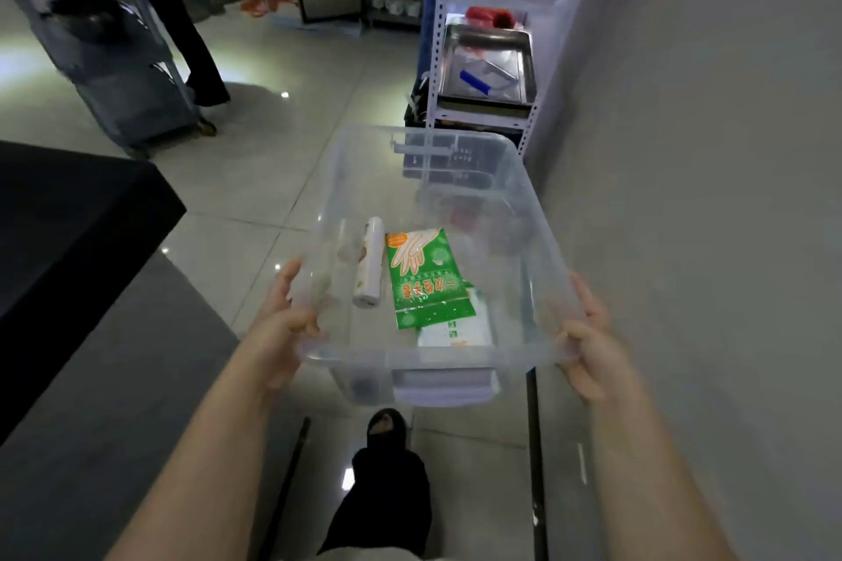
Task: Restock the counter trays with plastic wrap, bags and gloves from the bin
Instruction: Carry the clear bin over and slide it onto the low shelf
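I carry a clear plastic bin (515, 178) above the floor. My left hand (284, 314) grips its near left rim and my right hand (592, 348) grips its near right rim. Inside lie a white roll (369, 262), a green pack of gloves (426, 282) and a white pack with green print (460, 328) partly under it. Ahead on a white shelf rack stands a steel tray (524, 46) holding a roll with a blue end (476, 83).
A grey wall (706, 150) runs along the right. A black counter (68, 214) stands at the left. A grey cart (114, 59) and a person's dark legs (200, 55) are at the far left. Tiled floor lies between. My black shoe (387, 465) is below the bin.
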A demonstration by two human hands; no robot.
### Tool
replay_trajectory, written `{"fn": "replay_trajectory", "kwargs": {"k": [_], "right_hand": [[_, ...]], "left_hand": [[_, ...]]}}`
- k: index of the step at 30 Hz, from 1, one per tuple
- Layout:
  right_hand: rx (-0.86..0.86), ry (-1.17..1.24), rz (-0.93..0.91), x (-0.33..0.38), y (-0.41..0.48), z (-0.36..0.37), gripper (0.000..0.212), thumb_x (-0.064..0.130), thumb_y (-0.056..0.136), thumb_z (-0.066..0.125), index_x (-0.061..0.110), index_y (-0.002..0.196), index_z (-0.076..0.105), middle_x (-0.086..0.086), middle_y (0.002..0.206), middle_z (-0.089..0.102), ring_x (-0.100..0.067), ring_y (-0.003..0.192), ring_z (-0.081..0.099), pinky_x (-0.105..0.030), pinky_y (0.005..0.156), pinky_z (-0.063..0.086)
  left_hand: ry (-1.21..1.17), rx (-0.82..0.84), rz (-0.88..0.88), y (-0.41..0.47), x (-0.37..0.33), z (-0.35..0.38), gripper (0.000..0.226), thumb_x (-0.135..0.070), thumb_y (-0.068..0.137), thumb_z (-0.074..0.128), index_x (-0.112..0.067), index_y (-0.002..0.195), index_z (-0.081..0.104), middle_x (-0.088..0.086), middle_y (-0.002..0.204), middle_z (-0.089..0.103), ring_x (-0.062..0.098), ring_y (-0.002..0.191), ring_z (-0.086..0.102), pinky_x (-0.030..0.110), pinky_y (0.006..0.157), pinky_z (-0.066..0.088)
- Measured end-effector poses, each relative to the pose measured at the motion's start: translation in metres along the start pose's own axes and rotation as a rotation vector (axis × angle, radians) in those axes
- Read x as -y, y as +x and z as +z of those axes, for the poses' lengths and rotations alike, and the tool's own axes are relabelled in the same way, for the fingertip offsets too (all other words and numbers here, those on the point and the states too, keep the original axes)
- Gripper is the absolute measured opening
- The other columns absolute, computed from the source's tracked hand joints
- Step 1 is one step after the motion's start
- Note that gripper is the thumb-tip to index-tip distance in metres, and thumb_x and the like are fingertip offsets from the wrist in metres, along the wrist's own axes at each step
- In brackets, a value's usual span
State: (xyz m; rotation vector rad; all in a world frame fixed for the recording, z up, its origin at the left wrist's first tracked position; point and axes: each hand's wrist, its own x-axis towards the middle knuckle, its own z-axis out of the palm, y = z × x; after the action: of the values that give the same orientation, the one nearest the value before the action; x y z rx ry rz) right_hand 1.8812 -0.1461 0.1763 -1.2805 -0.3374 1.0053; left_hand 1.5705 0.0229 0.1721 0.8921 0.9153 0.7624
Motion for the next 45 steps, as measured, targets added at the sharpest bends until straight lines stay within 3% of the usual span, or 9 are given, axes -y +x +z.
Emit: {"fn": "replay_trajectory", "kwargs": {"k": [7, 15, 20, 26, 30, 32, 38, 41, 45], "right_hand": [[0.02, 0.013, -0.016, 0.039, 0.195, 0.072, 0.077, -0.024, 0.073, 0.029, 0.024, 0.128, 0.052, 0.004, 0.107, 0.072, -0.009, 0.089, 0.07, -0.024, 0.051, 0.056], [0.091, 0.039, 0.002, 0.087, 0.391, 0.161, 0.085, -0.026, 0.076, 0.027, 0.023, 0.144, 0.035, -0.003, 0.129, 0.058, -0.01, 0.107, 0.064, -0.024, 0.072, 0.058], [0.202, 0.017, 0.065, 0.107, 0.522, 0.223, 0.082, -0.022, 0.077, 0.035, 0.025, 0.143, 0.039, -0.005, 0.132, 0.056, -0.023, 0.117, 0.06, -0.047, 0.093, 0.051], [0.355, -0.128, 0.07, 0.132, 0.679, 0.319, 0.07, -0.017, 0.085, 0.039, 0.022, 0.143, 0.038, -0.011, 0.143, 0.046, -0.029, 0.127, 0.049, -0.055, 0.104, 0.039], [0.333, -0.29, 0.051, 0.144, 0.772, 0.382, 0.047, 0.001, 0.097, 0.042, 0.041, 0.12, 0.049, 0.003, 0.124, 0.056, -0.023, 0.108, 0.056, -0.036, 0.089, 0.051], [0.39, -0.254, 0.077, 0.144, 0.811, 0.411, 0.044, 0.006, 0.099, 0.044, 0.037, 0.13, 0.047, 0.01, 0.115, 0.058, -0.015, 0.1, 0.057, -0.029, 0.082, 0.053], [0.371, -0.083, 0.16, 0.134, 0.93, 0.507, 0.06, -0.004, 0.094, 0.047, 0.031, 0.141, 0.04, 0.001, 0.128, 0.06, -0.033, 0.115, 0.05, -0.042, 0.091, 0.041], [0.331, -0.06, 0.142, 0.123, 0.987, 0.557, 0.06, -0.006, 0.095, 0.041, 0.026, 0.144, 0.035, -0.005, 0.129, 0.054, -0.043, 0.131, 0.038, -0.058, 0.111, 0.025], [0.23, -0.114, 0.085, 0.121, 1.043, 0.619, 0.055, 0.008, 0.093, 0.048, 0.026, 0.144, 0.035, 0.001, 0.13, 0.055, -0.017, 0.111, 0.058, -0.038, 0.106, 0.037]], "left_hand": [[-0.046, -0.017, 0.012, 0.189, -0.066, 0.001, 0.087, 0.008, 0.046, 0.045, -0.04, 0.118, 0.054, 0.011, 0.128, 0.056, 0.027, 0.107, 0.059, 0.041, 0.07, 0.043], [-0.08, -0.066, 0.056, 0.369, -0.161, -0.001, 0.081, 0.007, 0.053, 0.044, -0.04, 0.117, 0.056, 0.003, 0.119, 0.062, 0.023, 0.106, 0.058, 0.042, 0.07, 0.038], [-0.087, -0.16, 0.085, 0.477, -0.201, -0.015, 0.086, 0.006, 0.052, 0.045, -0.035, 0.129, 0.049, 0.011, 0.125, 0.056, 0.028, 0.108, 0.056, 0.043, 0.072, 0.04], [-0.095, -0.313, 0.144, 0.598, -0.258, -0.035, 0.081, 0.013, 0.061, 0.048, -0.038, 0.124, 0.051, 0.015, 0.128, 0.056, 0.025, 0.099, 0.062, 0.039, 0.068, 0.049], [-0.109, -0.4, 0.171, 0.666, -0.298, -0.051, 0.085, 0.006, 0.048, 0.045, -0.039, 0.12, 0.053, 0.015, 0.126, 0.055, 0.024, 0.094, 0.059, 0.04, 0.066, 0.041], [-0.133, -0.419, 0.171, 0.7, -0.316, -0.063, 0.086, 0.006, 0.049, 0.044, -0.04, 0.121, 0.052, 0.013, 0.127, 0.055, 0.024, 0.099, 0.058, 0.04, 0.069, 0.04], [-0.115, -0.403, 0.149, 0.832, -0.372, -0.122, 0.093, 0.005, 0.05, 0.044, -0.034, 0.135, 0.045, 0.011, 0.126, 0.055, 0.027, 0.108, 0.055, 0.041, 0.07, 0.041], [-0.082, -0.34, 0.128, 0.908, -0.406, -0.155, 0.09, 0.006, 0.048, 0.044, -0.035, 0.128, 0.05, 0.008, 0.118, 0.06, 0.025, 0.099, 0.06, 0.041, 0.071, 0.043], [-0.018, -0.253, 0.047, 1.014, -0.462, -0.194, 0.09, 0.009, 0.052, 0.045, -0.034, 0.13, 0.051, 0.006, 0.118, 0.06, 0.025, 0.099, 0.06, 0.04, 0.074, 0.043]]}}
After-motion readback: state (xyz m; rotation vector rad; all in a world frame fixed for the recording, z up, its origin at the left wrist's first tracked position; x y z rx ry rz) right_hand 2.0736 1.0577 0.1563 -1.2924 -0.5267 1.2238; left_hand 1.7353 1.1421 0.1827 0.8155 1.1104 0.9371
